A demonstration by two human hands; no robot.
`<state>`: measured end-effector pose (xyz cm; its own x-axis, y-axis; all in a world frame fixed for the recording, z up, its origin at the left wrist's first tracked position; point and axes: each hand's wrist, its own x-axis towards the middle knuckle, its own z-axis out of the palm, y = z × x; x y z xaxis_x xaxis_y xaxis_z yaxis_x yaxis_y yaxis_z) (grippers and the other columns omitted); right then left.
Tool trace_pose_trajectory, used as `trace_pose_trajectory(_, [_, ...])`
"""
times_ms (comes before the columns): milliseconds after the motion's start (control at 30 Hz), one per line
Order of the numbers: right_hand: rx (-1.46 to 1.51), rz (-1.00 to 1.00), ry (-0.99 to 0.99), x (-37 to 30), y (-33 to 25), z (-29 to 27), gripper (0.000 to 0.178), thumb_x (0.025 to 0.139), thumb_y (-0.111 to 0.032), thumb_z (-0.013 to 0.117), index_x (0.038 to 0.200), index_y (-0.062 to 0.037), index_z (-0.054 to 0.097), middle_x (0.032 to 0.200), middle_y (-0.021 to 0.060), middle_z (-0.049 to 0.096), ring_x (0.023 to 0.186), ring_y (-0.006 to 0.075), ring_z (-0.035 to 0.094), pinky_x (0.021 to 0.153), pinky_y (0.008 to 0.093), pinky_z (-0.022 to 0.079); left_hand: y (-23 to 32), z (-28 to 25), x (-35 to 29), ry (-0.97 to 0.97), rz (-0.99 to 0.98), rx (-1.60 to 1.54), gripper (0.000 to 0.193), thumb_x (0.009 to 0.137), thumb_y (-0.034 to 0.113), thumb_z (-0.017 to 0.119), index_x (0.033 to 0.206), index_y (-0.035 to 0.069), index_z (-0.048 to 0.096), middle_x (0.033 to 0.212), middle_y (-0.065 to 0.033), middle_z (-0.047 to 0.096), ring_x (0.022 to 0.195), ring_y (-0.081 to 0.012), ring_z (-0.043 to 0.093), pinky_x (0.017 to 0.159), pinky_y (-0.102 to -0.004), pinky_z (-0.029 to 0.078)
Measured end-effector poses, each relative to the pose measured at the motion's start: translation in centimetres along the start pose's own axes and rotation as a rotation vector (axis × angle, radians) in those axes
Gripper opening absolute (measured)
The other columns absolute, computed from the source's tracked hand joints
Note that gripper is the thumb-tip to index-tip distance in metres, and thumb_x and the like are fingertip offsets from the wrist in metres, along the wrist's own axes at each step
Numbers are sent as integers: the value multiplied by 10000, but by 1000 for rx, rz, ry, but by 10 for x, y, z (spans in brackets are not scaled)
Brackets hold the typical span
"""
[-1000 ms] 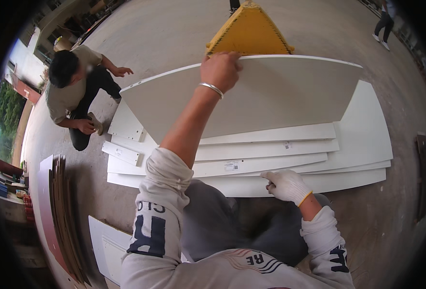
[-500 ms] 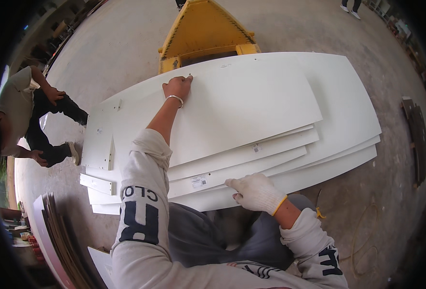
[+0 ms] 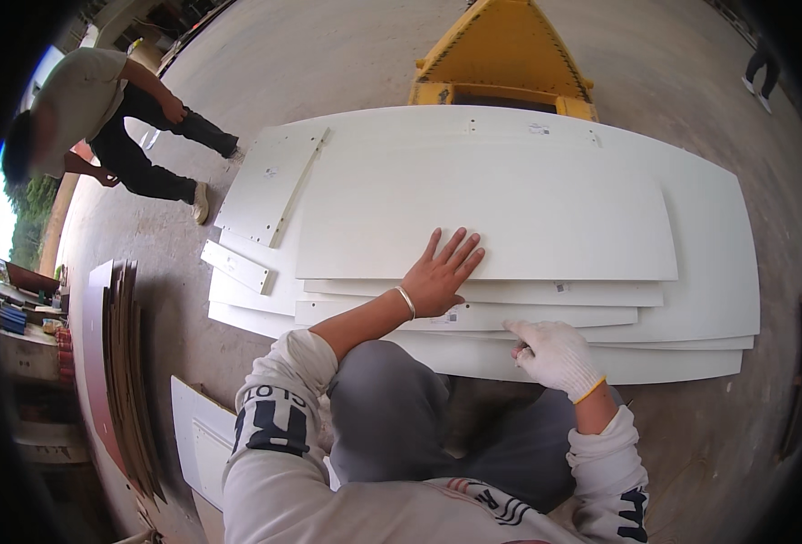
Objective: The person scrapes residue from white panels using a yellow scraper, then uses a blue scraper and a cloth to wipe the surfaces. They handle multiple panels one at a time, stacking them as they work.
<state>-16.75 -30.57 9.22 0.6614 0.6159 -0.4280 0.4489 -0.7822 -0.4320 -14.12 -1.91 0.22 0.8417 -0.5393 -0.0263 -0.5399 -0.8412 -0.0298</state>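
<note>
Flat white panels lie stacked in front of me, with a large top panel (image 3: 528,208) over several whose edges step out toward me. My left hand (image 3: 442,276) is bare, with a bracelet at the wrist. Its fingers are spread flat on the top panel near the front edge, its heel over the lower edges. My right hand (image 3: 550,354) wears a white knitted glove with a yellow cuff. Its index finger points left at the edge of a lower panel, thumb apart, the other fingers bent and partly hidden; I see nothing held.
A small panel (image 3: 270,186) and a narrow strip (image 3: 235,266) lie on the stack's left. Behind stands a yellow pallet-truck-like frame (image 3: 501,54). At left a person (image 3: 102,118) bends forward; another person's legs (image 3: 762,74) show far right. Upright boards (image 3: 115,363) lean at lower left.
My left hand has come back from the top panel's far edge to its near edge and spread flat. My right hand stays by the front edges. The view has shifted, and the top panel sits straighter.
</note>
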Motion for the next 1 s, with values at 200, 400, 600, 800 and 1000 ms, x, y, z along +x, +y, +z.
trace_pose_trajectory(200, [0, -14, -76, 7, -22, 10, 418, 962, -290, 625, 1362, -172, 657, 1110, 167, 755, 1002, 378, 717, 880, 502, 561, -6, 32, -12, 153, -4, 69, 656, 1008, 117, 534, 1622, 20, 325, 1715, -197, 282, 1601, -389, 240, 1287, -623, 209])
trace_pose_trajectory(400, [-54, 25, -66, 1, -27, 25, 424, 927, -250, 657, 1344, -172, 668, 1057, 148, 769, 971, 367, 727, 856, 490, 563, -8, 51, -21, 300, 64, 10, 620, 987, 112, 537, 1590, 85, 398, 1682, -181, 362, 1568, -388, 324, 1286, -629, 229])
trace_pose_trajectory(600, [-71, 87, -88, 2, -7, 38, 435, 904, -226, 658, 1337, -184, 675, 993, 116, 780, 957, 342, 737, 846, 471, 567, 10, 52, -32, 393, -70, -51, 659, 967, 89, 556, 1604, 134, 392, 1696, -127, 360, 1583, -317, 316, 1297, -594, 220])
trace_pose_trajectory(800, [-7, 72, -104, -2, -20, 23, 439, 912, -210, 634, 1348, -157, 663, 1005, 76, 794, 989, 301, 744, 867, 443, 566, 50, 66, -68, 388, -307, -145, 745, 914, -12, 543, 1627, 74, 345, 1727, -111, 306, 1613, -279, 248, 1319, -545, 172])
trace_pose_trajectory(1000, [145, 148, -28, 24, 7, 16, 470, 903, -120, 581, 1367, -85, 647, 1022, 111, 776, 931, 259, 739, 868, 379, 564, 63, 65, -92, 436, -365, -96, 593, 924, 127, 580, 1505, 24, 523, 1674, -144, 372, 1594, -299, 282, 1313, -559, 182])
